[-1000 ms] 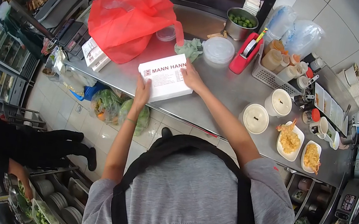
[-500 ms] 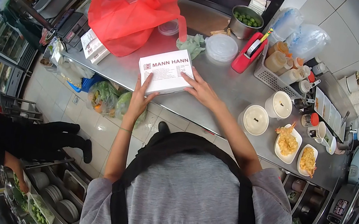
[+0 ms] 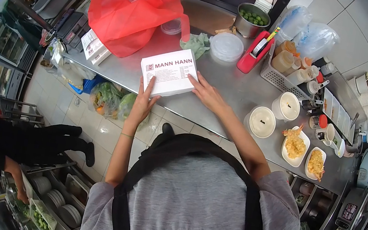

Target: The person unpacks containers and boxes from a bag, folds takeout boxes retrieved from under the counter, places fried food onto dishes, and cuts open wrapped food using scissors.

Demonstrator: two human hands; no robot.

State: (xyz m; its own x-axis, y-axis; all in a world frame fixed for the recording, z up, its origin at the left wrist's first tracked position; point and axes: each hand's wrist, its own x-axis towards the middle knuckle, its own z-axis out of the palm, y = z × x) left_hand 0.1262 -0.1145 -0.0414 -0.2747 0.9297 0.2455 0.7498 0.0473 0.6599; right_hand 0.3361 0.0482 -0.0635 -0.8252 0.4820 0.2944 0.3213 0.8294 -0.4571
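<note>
A closed white takeaway box (image 3: 167, 75) with "MANN HANN" printed on its lid lies at the front edge of the steel counter. My left hand (image 3: 144, 102) grips its near left corner, fingertips on the lid and thumb along the front side. At the right end, my right hand (image 3: 208, 93) holds the box with fingers on the lid's edge. Behind it stands a red carrier bag (image 3: 134, 17), and a crumpled green cloth (image 3: 197, 44) lies beside a stack of clear round lids (image 3: 226, 47).
On the right are two lidded tubs (image 3: 260, 122), two trays of fried food (image 3: 294, 147), a red tape dispenser (image 3: 256, 53) and a basket of sauce bottles (image 3: 283, 84). More printed boxes (image 3: 94, 49) sit at left. A person in black (image 3: 18, 142) bends over greens.
The box and both my hands have barely shifted, staying together. The person at left has moved a hand slightly near the greens.
</note>
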